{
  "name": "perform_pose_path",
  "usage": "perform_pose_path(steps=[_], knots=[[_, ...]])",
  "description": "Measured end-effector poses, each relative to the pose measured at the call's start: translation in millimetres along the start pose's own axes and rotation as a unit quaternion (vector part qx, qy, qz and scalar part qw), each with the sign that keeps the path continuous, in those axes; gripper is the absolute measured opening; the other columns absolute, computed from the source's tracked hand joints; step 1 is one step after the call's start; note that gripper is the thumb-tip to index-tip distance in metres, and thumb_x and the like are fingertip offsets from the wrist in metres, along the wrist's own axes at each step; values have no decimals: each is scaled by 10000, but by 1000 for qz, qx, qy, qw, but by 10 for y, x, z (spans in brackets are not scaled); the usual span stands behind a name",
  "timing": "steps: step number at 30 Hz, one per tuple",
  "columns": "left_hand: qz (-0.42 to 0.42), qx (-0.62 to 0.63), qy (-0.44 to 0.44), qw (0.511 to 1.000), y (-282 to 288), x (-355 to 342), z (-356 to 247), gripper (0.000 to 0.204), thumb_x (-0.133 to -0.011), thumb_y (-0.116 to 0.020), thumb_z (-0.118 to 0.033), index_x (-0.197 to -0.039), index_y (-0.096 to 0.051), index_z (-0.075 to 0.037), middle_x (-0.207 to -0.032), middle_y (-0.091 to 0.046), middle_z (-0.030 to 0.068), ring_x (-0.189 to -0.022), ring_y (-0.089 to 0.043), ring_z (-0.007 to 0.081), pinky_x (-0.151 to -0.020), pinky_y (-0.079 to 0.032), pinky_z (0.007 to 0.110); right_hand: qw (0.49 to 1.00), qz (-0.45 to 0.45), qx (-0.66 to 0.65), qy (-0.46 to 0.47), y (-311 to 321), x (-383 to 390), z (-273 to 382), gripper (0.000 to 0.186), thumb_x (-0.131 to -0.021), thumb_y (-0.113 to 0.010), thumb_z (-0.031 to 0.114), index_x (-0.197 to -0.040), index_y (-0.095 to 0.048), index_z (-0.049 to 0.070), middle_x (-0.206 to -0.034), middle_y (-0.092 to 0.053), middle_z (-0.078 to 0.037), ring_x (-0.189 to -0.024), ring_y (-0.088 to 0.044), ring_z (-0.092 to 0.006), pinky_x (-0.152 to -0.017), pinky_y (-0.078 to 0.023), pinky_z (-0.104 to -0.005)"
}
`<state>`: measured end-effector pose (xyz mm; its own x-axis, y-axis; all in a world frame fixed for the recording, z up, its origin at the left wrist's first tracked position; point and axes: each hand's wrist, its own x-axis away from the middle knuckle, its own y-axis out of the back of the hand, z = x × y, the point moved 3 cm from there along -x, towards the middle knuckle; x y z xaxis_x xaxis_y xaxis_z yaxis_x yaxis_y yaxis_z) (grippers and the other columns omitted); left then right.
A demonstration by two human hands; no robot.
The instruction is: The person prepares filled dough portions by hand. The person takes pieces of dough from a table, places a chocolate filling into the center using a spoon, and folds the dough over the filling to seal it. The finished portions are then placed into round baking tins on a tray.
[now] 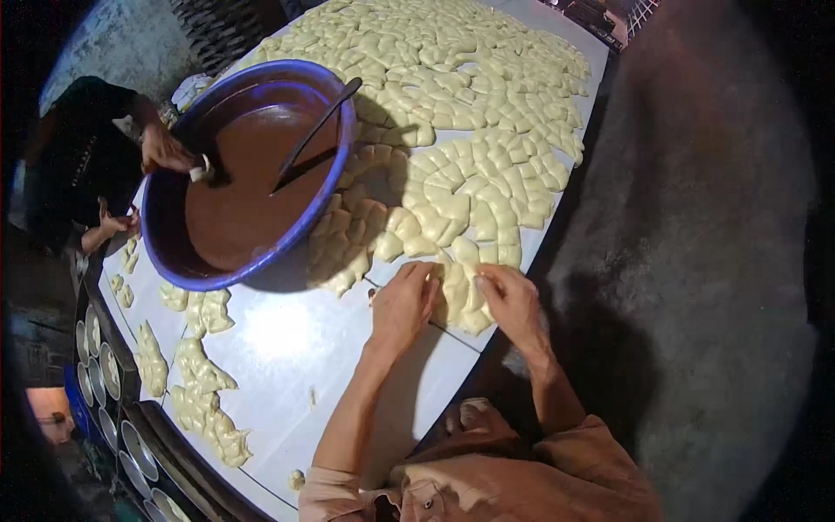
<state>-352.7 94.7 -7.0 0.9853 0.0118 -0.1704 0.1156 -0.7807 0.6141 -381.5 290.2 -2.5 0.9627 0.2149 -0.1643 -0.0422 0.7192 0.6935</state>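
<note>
Pale, soft dough pieces [461,304] lie bunched on the white tiled table [296,365], near its right edge. My left hand [404,304] has its fingers curled onto the left side of this bunch, and my right hand [509,304] pinches it from the right. Beyond my hands, many similar pieces [470,70] cover the back and right of the tabletop. A large blue basin [213,280] of brown liquid stands to the upper left, with a dark long-handled utensil [317,130] resting in it.
At the left, a person in dark clothing [83,174] holds a small pale item over the basin. Loose dough strips [204,391] lie along the table's left side, beside round metal moulds [139,457] in dark racks. Grey floor [696,261] runs along the right edge.
</note>
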Motion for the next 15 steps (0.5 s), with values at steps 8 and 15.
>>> perform_pose_path(steps=[8, 15], knots=[[46, -38, 85, 995, -269, -338, 70, 254, -870, -643, -183, -1083, -646, -46, -988, -683, 184, -885, -665, 373, -755, -520, 449, 967, 146, 164, 128, -12, -714, -8, 324, -813, -742, 181, -1113, -684, 73, -1041, -568, -114, -1031, -578, -311, -862, -486, -420], [38, 75, 161, 983, 327, -161, -153, 240, -807, -671, -191, -963, -677, -9, -863, -692, 158, -760, -671, 318, -704, -510, 408, 982, 179, -58, -15, 1, -711, -133, 147, -809, -676, 78, -897, -572, 22, -894, -573, -121, -804, -601, -247, -725, -487, -380]])
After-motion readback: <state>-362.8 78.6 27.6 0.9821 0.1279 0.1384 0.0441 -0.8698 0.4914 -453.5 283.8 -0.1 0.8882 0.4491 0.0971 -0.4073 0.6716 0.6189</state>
